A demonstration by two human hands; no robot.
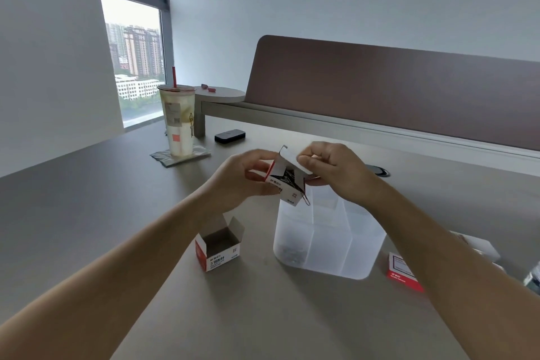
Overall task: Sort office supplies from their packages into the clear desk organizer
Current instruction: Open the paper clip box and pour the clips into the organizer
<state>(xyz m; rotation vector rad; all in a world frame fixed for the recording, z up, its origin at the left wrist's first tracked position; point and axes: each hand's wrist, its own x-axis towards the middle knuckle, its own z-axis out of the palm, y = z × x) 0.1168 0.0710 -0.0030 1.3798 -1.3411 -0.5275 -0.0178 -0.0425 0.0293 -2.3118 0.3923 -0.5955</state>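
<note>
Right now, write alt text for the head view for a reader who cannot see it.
Two bare hands, left hand and right hand, hold an opened box of paper clips tilted over a clear desk organizer on a grey desk. An opened box stands left of the organizer, a red package lies to its right, and an iced drink stands behind.

A tall clear plastic drink cup (177, 120) with a red straw (174, 76) stands on a grey coaster (163, 157), near a flat black device (230, 136)
</note>
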